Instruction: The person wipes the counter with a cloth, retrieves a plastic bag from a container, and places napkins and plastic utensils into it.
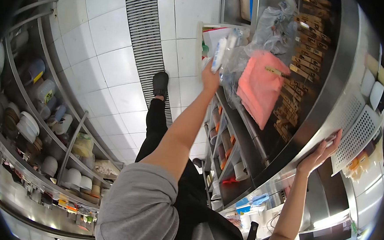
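Table [335, 84] of curved steel fills the right side, with a stack of pink cloths [260, 86] and crumpled clear bags [272, 32] lying on it. Racks of tubs [47, 111] line the far left.

The white wrapped packet [220, 53] stands upright at the far end of the table, just beside the bags and clear of the surface. The left hand [210, 79] is at full reach and closed round its lower end, so the grip looks made, but the packet has not been brought near. The right hand [319, 154] lies open on the table's near rim, fingers spread, holding nothing. It looks braced for the stretch.
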`<act>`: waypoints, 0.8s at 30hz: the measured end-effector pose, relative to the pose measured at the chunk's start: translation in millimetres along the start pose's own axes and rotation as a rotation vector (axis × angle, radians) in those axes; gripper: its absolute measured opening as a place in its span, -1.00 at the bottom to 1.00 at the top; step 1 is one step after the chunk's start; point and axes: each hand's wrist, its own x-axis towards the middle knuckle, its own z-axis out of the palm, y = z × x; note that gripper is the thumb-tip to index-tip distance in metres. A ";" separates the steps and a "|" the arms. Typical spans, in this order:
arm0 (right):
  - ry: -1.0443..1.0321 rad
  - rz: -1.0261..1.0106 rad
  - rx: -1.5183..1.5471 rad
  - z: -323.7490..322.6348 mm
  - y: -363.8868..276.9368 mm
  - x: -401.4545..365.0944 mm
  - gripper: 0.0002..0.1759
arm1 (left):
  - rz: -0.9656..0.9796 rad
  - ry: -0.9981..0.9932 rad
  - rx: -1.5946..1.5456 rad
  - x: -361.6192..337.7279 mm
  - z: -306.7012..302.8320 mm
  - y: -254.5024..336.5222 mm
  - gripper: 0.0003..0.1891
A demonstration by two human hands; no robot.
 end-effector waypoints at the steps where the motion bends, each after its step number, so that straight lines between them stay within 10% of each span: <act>1: 0.002 -0.027 -0.009 -0.7 1.8 0.4 -0.21 | -0.061 -0.057 -0.120 -3.1 -22.8 0.5 -0.52; 7: 0.004 -0.099 -0.048 -3.5 8.1 -1.1 -0.24 | -0.263 0.237 -0.060 2.3 -229.2 33.2 -0.57; 12: 0.059 -0.055 -0.113 -5.7 8.3 -3.8 -0.29 | -0.128 0.057 0.232 -2.3 -375.5 95.5 -0.50; 24: -0.007 0.089 -0.118 -34.8 12.4 -5.3 -0.21 | -0.363 -0.421 -0.639 -121.2 -294.2 315.1 -0.33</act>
